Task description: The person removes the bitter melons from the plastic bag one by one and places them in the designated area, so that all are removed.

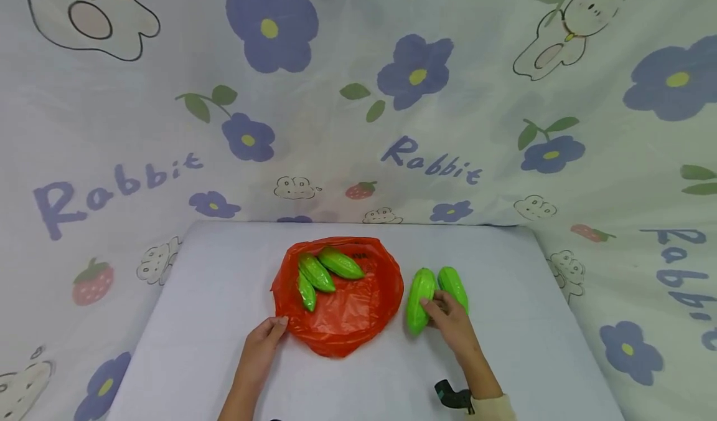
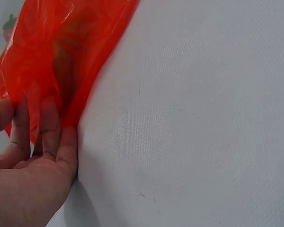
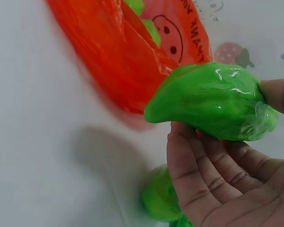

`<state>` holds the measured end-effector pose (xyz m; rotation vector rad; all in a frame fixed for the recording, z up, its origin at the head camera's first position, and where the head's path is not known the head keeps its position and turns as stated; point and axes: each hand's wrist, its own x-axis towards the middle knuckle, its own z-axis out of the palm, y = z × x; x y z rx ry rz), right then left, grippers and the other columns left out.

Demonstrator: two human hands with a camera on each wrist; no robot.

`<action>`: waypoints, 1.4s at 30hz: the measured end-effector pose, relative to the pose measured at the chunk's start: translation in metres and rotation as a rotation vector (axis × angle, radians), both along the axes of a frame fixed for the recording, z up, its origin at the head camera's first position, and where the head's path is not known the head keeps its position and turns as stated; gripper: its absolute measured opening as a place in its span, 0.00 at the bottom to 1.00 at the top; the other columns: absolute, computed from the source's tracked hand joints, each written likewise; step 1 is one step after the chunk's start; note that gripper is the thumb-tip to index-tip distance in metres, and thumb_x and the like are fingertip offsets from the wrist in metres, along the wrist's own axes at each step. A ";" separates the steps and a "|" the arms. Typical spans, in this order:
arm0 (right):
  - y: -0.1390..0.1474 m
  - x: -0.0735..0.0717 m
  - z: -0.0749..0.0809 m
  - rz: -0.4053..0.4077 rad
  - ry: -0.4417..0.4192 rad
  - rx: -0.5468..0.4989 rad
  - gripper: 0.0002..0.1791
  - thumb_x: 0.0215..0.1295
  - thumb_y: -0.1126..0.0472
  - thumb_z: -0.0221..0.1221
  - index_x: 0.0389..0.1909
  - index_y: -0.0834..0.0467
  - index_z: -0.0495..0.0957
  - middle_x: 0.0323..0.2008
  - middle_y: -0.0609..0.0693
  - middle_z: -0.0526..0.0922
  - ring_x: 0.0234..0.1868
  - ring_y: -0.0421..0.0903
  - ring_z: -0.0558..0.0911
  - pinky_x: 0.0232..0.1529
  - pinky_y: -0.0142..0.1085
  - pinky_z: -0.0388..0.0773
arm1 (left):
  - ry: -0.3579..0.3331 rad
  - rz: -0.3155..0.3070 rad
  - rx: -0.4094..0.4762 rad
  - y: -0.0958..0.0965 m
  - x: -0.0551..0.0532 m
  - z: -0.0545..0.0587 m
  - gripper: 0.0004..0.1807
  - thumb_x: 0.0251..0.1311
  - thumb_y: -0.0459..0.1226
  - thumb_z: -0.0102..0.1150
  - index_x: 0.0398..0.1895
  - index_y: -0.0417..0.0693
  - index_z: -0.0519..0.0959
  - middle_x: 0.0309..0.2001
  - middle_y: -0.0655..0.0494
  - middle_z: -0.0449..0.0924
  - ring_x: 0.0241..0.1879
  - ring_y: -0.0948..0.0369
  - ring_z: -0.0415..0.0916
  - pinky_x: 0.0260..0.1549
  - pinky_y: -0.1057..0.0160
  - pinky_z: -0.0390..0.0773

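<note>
A red plastic bag (image 1: pixel 353 315) lies mouth-up on the table, its rim spread wide. Inside, along its left and back, are three shiny green cucumber-like vegetables (image 1: pixel 316 273). My left hand (image 1: pixel 263 337) pinches the bag's front-left rim; in the left wrist view, thin red plastic (image 2: pixel 85 38) hangs at its fingers. To the right of the bag, my right hand (image 1: pixel 450 321) holds another green cucumber-like vegetable (image 3: pixel 208 99) between thumb and fingers, raised off the table. Clear film shows at one end of it. One more such vegetable (image 1: pixel 452 284) lies just behind the right hand.
The white table (image 1: pixel 213 271) ends at the back and sides against a hanging cloth (image 1: pixel 336 116) printed with rabbits and flowers. A black wrist device (image 1: pixel 450 396) sticks out beside the right forearm.
</note>
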<state>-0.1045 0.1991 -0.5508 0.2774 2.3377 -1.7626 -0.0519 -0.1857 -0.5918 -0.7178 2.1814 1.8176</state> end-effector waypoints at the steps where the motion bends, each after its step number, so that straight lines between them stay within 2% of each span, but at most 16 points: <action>1: 0.002 0.000 0.000 0.000 0.002 0.008 0.32 0.74 0.46 0.64 0.67 0.65 0.73 0.53 0.57 0.84 0.48 0.49 0.85 0.49 0.45 0.85 | -0.001 0.000 -0.007 0.000 0.000 0.000 0.29 0.76 0.57 0.55 0.54 0.39 0.80 0.56 0.48 0.80 0.60 0.51 0.71 0.66 0.47 0.71; 6: 0.014 0.000 0.001 -0.013 0.007 0.062 0.32 0.75 0.44 0.62 0.66 0.65 0.74 0.53 0.58 0.84 0.49 0.50 0.85 0.48 0.44 0.85 | -0.009 0.003 0.008 -0.002 0.001 -0.001 0.29 0.75 0.59 0.55 0.54 0.40 0.80 0.56 0.48 0.80 0.60 0.51 0.70 0.65 0.49 0.70; 18: 0.039 0.005 0.003 -0.041 -0.014 0.157 0.33 0.75 0.40 0.61 0.66 0.62 0.74 0.54 0.57 0.83 0.49 0.50 0.84 0.44 0.38 0.84 | -0.013 0.006 0.023 0.000 0.001 -0.001 0.29 0.75 0.59 0.55 0.54 0.40 0.79 0.59 0.46 0.79 0.62 0.50 0.70 0.68 0.43 0.70; 33: 0.068 0.006 0.008 -0.070 -0.024 0.242 0.36 0.76 0.37 0.57 0.70 0.62 0.71 0.55 0.59 0.81 0.52 0.52 0.81 0.45 0.33 0.80 | -0.005 0.007 0.019 0.001 0.001 0.001 0.29 0.76 0.58 0.55 0.53 0.40 0.79 0.58 0.47 0.79 0.61 0.51 0.70 0.66 0.46 0.71; 37: 0.074 0.007 0.009 -0.083 -0.032 0.271 0.37 0.76 0.37 0.56 0.70 0.62 0.71 0.56 0.60 0.81 0.53 0.53 0.81 0.46 0.34 0.81 | -0.005 0.008 0.021 0.001 0.001 0.000 0.29 0.76 0.58 0.55 0.53 0.39 0.79 0.57 0.47 0.80 0.61 0.51 0.71 0.67 0.46 0.70; 42: 0.082 0.008 0.012 -0.099 -0.047 0.282 0.40 0.77 0.36 0.55 0.71 0.67 0.69 0.59 0.65 0.79 0.55 0.56 0.81 0.49 0.42 0.83 | -0.004 0.008 0.017 0.001 0.001 0.001 0.29 0.76 0.58 0.55 0.54 0.39 0.80 0.58 0.47 0.80 0.61 0.51 0.71 0.67 0.45 0.70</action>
